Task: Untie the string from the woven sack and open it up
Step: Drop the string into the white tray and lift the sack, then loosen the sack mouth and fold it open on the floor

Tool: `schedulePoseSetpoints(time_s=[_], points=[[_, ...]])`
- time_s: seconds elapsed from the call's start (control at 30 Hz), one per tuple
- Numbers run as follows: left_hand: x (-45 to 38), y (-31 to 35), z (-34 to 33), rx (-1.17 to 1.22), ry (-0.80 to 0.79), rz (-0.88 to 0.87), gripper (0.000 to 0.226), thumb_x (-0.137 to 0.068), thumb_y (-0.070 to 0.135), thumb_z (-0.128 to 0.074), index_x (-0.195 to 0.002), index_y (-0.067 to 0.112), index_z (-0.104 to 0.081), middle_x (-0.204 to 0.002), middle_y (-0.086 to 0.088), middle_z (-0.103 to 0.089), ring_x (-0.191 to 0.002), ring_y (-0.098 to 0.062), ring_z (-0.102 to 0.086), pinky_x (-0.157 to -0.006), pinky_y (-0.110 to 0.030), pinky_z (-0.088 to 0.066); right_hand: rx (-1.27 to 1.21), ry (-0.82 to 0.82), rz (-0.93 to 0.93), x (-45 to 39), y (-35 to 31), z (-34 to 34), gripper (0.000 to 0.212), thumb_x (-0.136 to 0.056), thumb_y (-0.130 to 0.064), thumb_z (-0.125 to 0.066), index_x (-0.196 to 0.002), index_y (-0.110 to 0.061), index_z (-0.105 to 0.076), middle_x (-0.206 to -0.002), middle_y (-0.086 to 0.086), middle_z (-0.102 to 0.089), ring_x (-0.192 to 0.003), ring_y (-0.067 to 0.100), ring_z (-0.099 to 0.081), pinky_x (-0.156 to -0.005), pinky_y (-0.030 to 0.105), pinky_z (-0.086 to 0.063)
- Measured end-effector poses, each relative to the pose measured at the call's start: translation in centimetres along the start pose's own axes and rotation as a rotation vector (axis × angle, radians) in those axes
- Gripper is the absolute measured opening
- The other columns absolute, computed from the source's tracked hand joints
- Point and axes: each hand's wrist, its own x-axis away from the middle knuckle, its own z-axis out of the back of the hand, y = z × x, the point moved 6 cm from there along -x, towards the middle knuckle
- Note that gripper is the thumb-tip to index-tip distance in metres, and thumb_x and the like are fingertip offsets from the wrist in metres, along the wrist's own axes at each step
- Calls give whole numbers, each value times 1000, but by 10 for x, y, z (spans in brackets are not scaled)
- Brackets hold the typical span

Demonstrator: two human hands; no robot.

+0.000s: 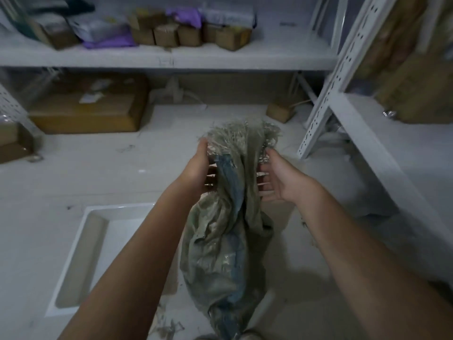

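Note:
A crumpled grey-green woven sack (220, 246) with a blue stripe hangs upright in front of me, its frayed mouth (241, 134) bunched at the top. My left hand (198, 169) presses against the left side of the sack's neck, fingers wrapped onto it. On the right side my right hand (278, 179) touches the neck, palm facing the sack, fingers spread. No string is clearly visible around the neck. The picture is blurred.
A white tray (81, 253) lies on the floor at lower left. White metal shelving (326, 99) stands behind and to the right, holding cardboard boxes (169, 33) and purple bags. A large flat carton (88, 109) sits under the back shelf. Loose fibres lie on the floor.

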Motion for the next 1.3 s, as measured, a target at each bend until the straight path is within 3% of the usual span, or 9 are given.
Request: schedulePoseSetpoints(time_s=[0.27, 0.4, 0.53, 0.73, 0.93, 1.0, 1.13, 1.23, 1.3], points=[[98, 40, -24, -190, 33, -59, 20, -91, 20, -52, -74, 10, -54, -69, -8, -46, -59, -20, -44, -60, -28, -39, 9, -6, 96, 99, -29, -2, 87, -76, -81, -24, -119, -14, -57, -115, 13, -65, -106, 30, -60, -84, 42, -51], [121, 18, -37, -409, -51, -67, 8, -83, 4, -62, -77, 8, -59, -68, -9, -55, -58, -21, -53, -62, -30, -46, -83, -6, 20, 113, 16, -14, 66, -81, -72, -36, -114, -20, -61, -111, 11, -66, -104, 28, -62, -93, 44, -49], [126, 4, -31, -504, -10, -99, 22, -75, -14, -59, -68, 6, -58, -72, -11, -57, -72, -23, -58, -64, -26, -51, -35, 56, 38, 123, 41, -16, 21, -91, -28, -56, -76, -13, -60, -71, 6, -67, -64, 20, -63, -63, 31, -54], [119, 0, 0, -287, 207, -9, 14, -84, 16, -60, -82, 2, -60, -67, -14, -56, -62, -27, -56, -64, -32, -48, -279, 262, 195, 122, 29, 17, 23, -87, 4, -46, -73, -13, -53, -72, 10, -59, -65, 23, -58, -65, 37, -53], [167, 45, 39, -878, 900, -174, 43, -86, 26, -57, -122, 4, -46, -130, -20, -43, -115, -40, -48, -99, -48, -39, -310, 259, 341, 126, 17, 21, 33, -79, 15, -47, -76, -13, -62, -76, 7, -65, -73, 25, -63, -61, 28, -54], [169, 65, 29, -695, 678, -395, 43, -83, 16, -61, -124, 14, -48, -131, -10, -46, -111, -30, -54, -94, -43, -46, -264, 216, 391, 129, 13, 17, 33, -79, 15, -49, -82, -13, -65, -79, 4, -67, -76, 23, -65, -60, 26, -56], [177, 46, -27, -734, -422, -325, 52, -67, 16, -69, -118, 20, -60, -111, 1, -69, -108, -20, -65, -93, -44, -54, -160, 251, 387, 124, 14, 22, 41, -73, 17, -46, -101, -4, -67, -83, 9, -68, -87, 34, -66, -71, 33, -53], [194, 51, -17, -755, -526, -367, 61, -67, 0, -70, -117, 35, -63, -112, 14, -72, -110, -4, -65, -96, -32, -53, -137, 283, 372, 120, 15, 31, 41, -73, 16, -45, -100, -6, -66, -84, 13, -69, -80, 34, -68, -65, 33, -56], [194, 54, 15, -792, -303, -383, 72, -72, -18, -60, -109, 43, -64, -116, 13, -69, -109, -4, -64, -93, -30, -52, -113, 297, 377, 119, 15, 36, 40, -74, 16, -43, -97, -7, -66, -83, 14, -69, -79, 33, -67, -67, 39, -58]])
